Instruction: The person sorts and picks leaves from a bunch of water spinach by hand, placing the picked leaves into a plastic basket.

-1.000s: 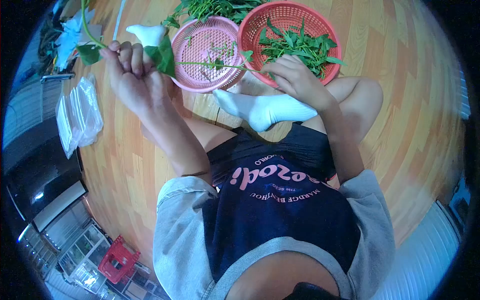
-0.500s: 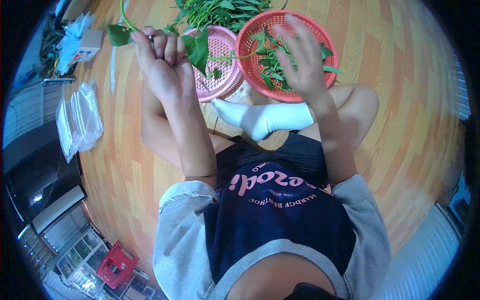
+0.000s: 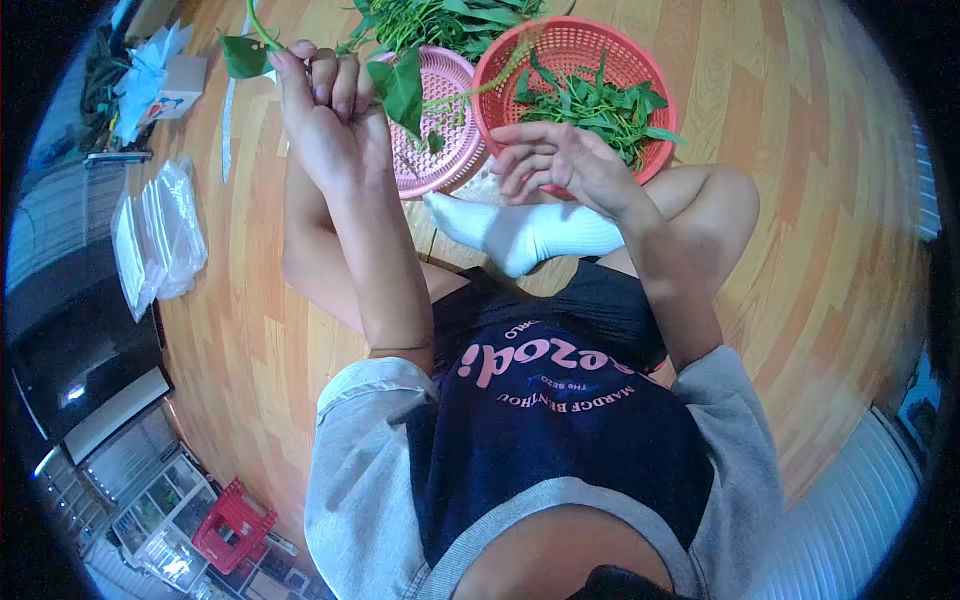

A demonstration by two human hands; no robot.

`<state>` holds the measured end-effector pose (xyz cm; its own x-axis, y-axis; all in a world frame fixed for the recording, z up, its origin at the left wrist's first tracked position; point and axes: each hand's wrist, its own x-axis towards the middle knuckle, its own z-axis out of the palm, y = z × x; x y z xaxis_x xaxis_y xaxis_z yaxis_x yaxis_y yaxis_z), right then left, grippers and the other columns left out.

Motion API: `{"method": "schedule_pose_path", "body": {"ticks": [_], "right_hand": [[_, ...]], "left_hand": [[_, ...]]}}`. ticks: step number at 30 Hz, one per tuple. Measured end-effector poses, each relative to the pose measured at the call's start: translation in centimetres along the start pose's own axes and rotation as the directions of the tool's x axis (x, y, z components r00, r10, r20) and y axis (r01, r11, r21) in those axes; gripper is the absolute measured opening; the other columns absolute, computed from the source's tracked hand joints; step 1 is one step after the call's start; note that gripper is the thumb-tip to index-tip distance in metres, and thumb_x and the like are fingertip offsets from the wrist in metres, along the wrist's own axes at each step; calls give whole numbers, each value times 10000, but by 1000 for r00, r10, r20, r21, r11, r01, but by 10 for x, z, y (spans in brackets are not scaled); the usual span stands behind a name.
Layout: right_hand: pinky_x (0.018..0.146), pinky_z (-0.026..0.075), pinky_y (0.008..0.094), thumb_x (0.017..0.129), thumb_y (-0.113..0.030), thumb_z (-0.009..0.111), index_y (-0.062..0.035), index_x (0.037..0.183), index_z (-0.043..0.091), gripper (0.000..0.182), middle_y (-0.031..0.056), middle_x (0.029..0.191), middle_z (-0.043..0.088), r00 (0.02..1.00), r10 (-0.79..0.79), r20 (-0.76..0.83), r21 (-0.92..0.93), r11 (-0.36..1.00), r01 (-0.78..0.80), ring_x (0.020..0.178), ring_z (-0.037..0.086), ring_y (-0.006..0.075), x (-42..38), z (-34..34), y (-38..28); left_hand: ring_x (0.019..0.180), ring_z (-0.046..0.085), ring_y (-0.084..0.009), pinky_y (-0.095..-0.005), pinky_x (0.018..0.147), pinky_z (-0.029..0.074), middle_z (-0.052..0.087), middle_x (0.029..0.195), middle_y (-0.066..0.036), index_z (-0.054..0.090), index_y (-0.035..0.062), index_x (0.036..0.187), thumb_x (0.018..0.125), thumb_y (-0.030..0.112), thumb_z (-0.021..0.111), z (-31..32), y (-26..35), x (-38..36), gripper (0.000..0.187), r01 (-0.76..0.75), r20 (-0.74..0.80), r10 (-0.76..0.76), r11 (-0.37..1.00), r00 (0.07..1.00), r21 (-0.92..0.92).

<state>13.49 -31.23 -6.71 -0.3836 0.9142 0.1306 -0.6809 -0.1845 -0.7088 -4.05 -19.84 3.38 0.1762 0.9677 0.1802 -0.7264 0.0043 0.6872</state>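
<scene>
Two hands, two round plastic baskets, and two masses of greens showed around the seated person, along with one leafy stem (image 3: 400,92) that was lifted into the air. The left hand (image 3: 338,130), palm up, was closed on that stem with its fingers curled in, and two large leaves stood out, one on either side of the fist. The stem's thinner end reached to the right and blurred over the near side of the red basket (image 3: 615,60). The right hand (image 3: 570,170) was loosely open, its fingers half curled, apart from the stem and just over the red basket's near rim. The pink basket (image 3: 447,75) stood close beside the red one on its left, the gap between their rims narrow, with small green scraps inside, too many and too fine to count. One heap of picked greens (image 3: 595,110) lay in the red basket, a few tips crossing its right edge; one larger pile of greens (image 3: 440,25) lay beyond both baskets, cut off by the top of the view. One white sock (image 3: 525,235) sat close under the near rims, limiting the room there, and both bent legs bounded the space below the hands. Wooden floor (image 3: 810,250) spread widely to the right of the legs, while on the left a strip of boards ran between the left leg and the clear plastic bags (image 3: 160,240)
</scene>
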Motion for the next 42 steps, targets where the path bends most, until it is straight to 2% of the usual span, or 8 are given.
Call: {"method": "schedule_pose_path", "body": {"ticks": [5,6,8,9,11,29,34,42], "right_hand": [[763,497,298,925,-296,427,60,1196,439,448,132,1014,561,995,-84,-54,-60,995,80,871,588,191,-2,0,-14],[799,478,314,900,-293,475,27,1190,462,432,126,1031,560,959,-237,-153,-358,918,170,921,570,204,-2,7,-14],[934,368,383,776,-253,639,-79,1162,526,438,118,1185,494,837,-545,-38,-931,324,168,1124,448,271,-2,4,-14],[934,368,383,776,-253,639,-79,1162,526,438,118,1185,494,838,-545,-41,-931,324,166,1124,448,271,-1,9,-15],[980,292,416,694,-225,692,-108,1151,540,495,123,1304,386,784,-594,179,-911,-400,-95,1207,347,315,6,23,-17],[695,454,340,692,-113,702,-48,992,546,344,68,838,562,437,-899,-28,-982,107,157,814,556,245,20,-7,-1],[722,454,338,704,-135,690,-77,900,622,216,57,821,558,650,-719,244,-933,-357,-44,825,551,235,14,-2,-23],[591,461,340,727,-91,628,-32,818,585,117,108,753,570,797,-595,103,-988,30,150,665,563,260,3,-12,-5]], "left_hand": [[448,228,-42,-197,412,184,298,556,48,489,57,852,932,301,424,1,-3,1,265,20,39,-20,1000,999,5],[448,224,-42,-196,411,182,294,556,48,491,54,854,931,299,427,1,-3,1,264,21,34,-21,1000,999,10],[449,221,-41,-195,411,180,291,556,48,492,51,856,930,296,429,0,-3,0,264,24,26,-24,1000,999,15],[448,216,-40,-194,409,178,287,555,47,493,48,859,932,289,426,1,-3,0,261,64,42,-63,998,997,-27],[448,212,-40,-193,406,175,283,555,46,494,45,861,934,282,424,2,-5,0,258,109,60,-105,991,993,-72],[451,214,-43,-193,396,180,276,561,43,468,34,859,937,227,422,-16,1,2,214,277,142,-242,896,960,-346],[450,214,-43,-192,398,184,272,557,44,468,34,864,936,226,425,-15,0,2,210,281,139,-248,895,959,-346],[449,214,-51,-210,413,176,254,557,40,456,23,871,944,219,394,-23,2,2,218,212,117,-183,926,976,-314]]}}
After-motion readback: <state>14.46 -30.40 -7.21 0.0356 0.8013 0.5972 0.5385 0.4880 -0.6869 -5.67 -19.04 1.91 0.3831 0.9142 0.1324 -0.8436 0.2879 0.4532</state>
